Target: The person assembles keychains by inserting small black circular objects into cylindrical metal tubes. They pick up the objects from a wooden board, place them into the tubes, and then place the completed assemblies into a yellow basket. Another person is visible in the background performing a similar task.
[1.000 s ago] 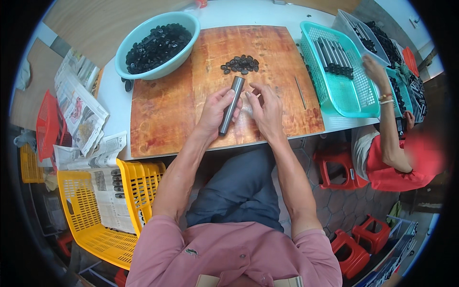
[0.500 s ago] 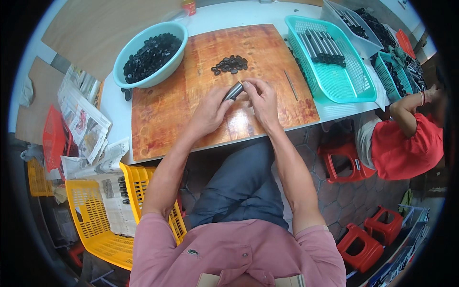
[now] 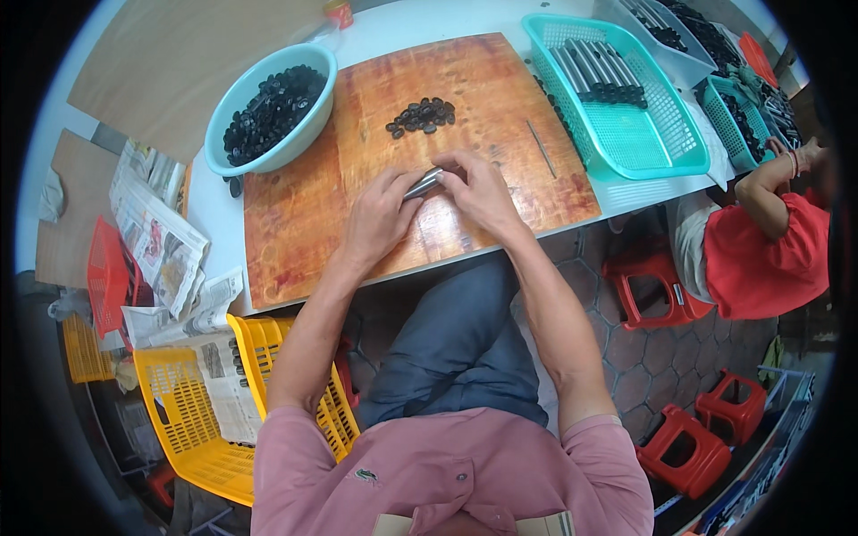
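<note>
Above the wooden board, near its front edge, a short grey metal tube lies between my two hands. My left hand is closed around the tube's left part. My right hand is bent over the other end, its thumb and fingers gripping there, so that end is hidden. Just beyond them sits a small pile of black oval caps. A thin metal rod rests on the board to the right.
A light-blue bowl of black caps stands at the back left. On the right, a turquoise basket holds several grey tubes. A yellow crate is by my left side. A person in red sits near red stools.
The tube has tipped lower and shifted slightly left and down. My right fingers now cover its right end, which showed before. The whole view has shifted a little.
</note>
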`<action>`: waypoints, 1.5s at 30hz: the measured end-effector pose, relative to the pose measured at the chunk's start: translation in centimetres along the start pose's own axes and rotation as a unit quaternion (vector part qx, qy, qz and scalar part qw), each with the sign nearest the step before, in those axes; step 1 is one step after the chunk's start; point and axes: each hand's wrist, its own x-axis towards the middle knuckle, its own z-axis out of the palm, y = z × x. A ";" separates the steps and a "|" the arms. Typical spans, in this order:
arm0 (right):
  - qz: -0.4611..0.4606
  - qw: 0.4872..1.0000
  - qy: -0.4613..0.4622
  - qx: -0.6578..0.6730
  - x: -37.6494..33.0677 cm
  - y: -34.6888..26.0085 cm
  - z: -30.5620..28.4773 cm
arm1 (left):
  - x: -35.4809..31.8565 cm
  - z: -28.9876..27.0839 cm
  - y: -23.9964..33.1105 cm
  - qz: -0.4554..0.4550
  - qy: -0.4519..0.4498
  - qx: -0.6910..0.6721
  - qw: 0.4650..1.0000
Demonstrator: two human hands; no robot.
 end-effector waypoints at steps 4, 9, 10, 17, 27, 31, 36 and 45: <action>0.021 0.998 -0.055 0.036 0.1 0.3 -0.9 | -0.2 0.3 -0.5 0.004 -0.006 -0.023 1.000; 0.060 0.992 -0.085 0.077 0.6 0.5 -1.4 | 0.3 -0.2 -0.2 -0.039 -0.036 -0.042 0.998; 0.063 0.993 -0.090 0.045 1.2 0.6 -1.5 | 0.5 -0.3 0.0 -0.045 -0.046 -0.037 0.997; -0.065 0.964 -0.017 -0.258 6.2 -0.8 2.6 | 1.6 -1.3 0.5 -0.042 -0.081 -0.003 0.996; -0.090 0.936 0.027 -0.340 6.1 -0.5 3.9 | 1.1 -0.4 -1.2 -0.077 -0.055 -0.065 0.993; -0.077 0.935 0.016 -0.346 6.1 -0.7 3.9 | 1.2 -0.5 -0.8 -0.087 -0.049 -0.065 0.993; -0.072 0.930 0.009 -0.359 5.5 -0.7 3.8 | 1.0 0.0 -0.8 -0.042 -0.041 -0.027 0.998; -0.064 0.987 0.110 -0.096 5.9 0.8 4.3 | 0.2 -0.5 -1.4 -0.029 -0.046 0.028 0.998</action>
